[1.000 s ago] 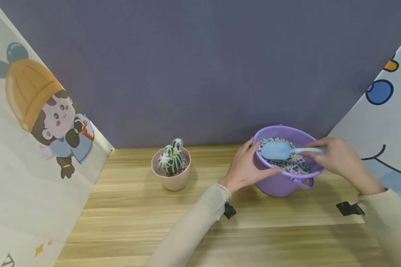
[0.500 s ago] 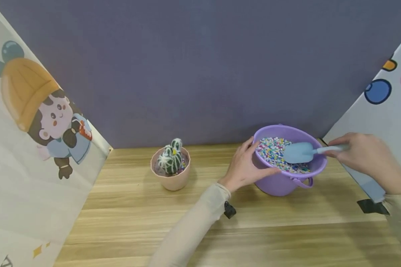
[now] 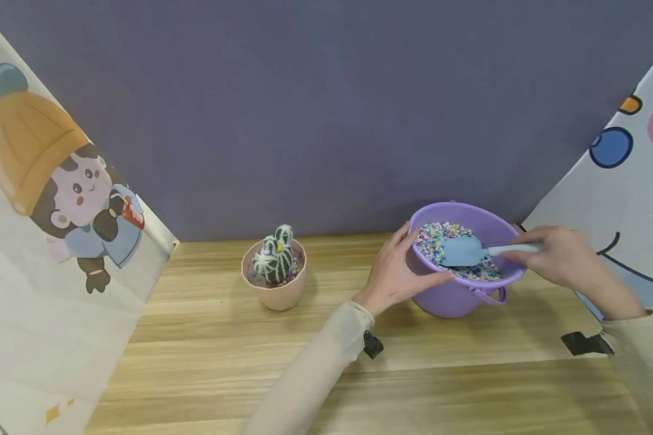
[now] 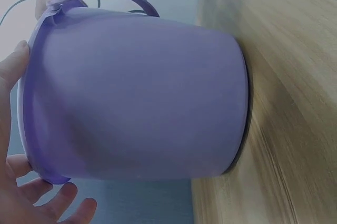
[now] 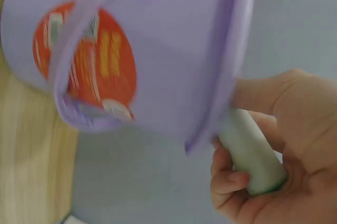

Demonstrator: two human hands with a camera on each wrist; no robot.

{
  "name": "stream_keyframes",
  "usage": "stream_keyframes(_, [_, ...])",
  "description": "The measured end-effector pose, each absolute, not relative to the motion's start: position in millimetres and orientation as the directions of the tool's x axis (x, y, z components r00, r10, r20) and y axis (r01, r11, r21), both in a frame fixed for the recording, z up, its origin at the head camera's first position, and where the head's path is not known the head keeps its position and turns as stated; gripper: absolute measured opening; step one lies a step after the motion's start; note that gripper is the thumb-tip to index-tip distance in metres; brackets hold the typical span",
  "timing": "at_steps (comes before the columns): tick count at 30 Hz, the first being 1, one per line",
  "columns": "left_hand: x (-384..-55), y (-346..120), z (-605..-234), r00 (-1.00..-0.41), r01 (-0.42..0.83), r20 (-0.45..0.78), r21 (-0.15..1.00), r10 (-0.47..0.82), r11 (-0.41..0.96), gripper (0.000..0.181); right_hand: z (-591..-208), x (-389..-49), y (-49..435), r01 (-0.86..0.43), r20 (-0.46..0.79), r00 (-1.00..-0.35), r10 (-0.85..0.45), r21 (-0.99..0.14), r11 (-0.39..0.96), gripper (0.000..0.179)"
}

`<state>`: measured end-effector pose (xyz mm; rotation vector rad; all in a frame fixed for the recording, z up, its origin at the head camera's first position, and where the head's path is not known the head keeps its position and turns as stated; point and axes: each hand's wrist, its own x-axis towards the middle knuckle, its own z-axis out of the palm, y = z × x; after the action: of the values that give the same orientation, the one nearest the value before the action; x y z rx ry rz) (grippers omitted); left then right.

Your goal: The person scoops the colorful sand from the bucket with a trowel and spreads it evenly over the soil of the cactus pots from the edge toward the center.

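A purple bucket (image 3: 448,302) stands on the table, holding small multicoloured pebble-like beads (image 3: 438,235). My left hand (image 3: 396,272) holds its rim from the left, thumb toward the front and fingers toward the back; the left wrist view shows the fingertips at the rim of the bucket (image 4: 142,97). In my right hand (image 3: 563,257) is a light blue scoop (image 3: 461,251), gripped by its pale handle (image 5: 253,153). The scoop's blade lies at the beads inside the bucket, its handle passing over the right rim.
To the left stands a pink pot (image 3: 280,297) with a green-and-white cactus (image 3: 274,263) and some coloured beads. A dark grey wall (image 3: 305,121) closes off the back. Printed panels flank both sides of the wooden table (image 3: 223,362).
The scoop first moved right toward the bucket's right rim, then back left over the beads. My left hand has stayed on the rim, and the head view has shifted slightly.
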<state>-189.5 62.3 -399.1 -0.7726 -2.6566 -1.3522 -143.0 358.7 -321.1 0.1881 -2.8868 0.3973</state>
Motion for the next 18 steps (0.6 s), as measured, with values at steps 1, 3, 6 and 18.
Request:
stream_keyframes(1, [-190, 62, -399, -0.871, 0.462, 0.278, 0.742, 0.404, 0.486, 0.111, -323, -143, 356, -0.154, 0.239, -0.967, -0.09, -0.266, 0.952, 0.037])
stream_keyframes(3, [-190, 62, -400, -0.868, 0.47, 0.289, 0.741, 0.404, 0.48, 0.111, -325, -144, 350, -0.14, 0.239, -0.969, -0.07, -0.293, 0.946, 0.039])
stream_keyframes(6, [-189, 62, -401, -0.865, 0.478, 0.3, 0.736, 0.402, 0.479, 0.111, -326, -143, 347, -0.128, 0.239, -0.97, -0.049, -0.325, 0.937, 0.04])
stream_keyframes(18, [-189, 62, -400, -0.867, 0.475, 0.298, 0.736, 0.399, 0.482, 0.112, -333, -137, 363, -0.097, 0.239, -0.971, -0.002, -0.385, 0.918, 0.041])
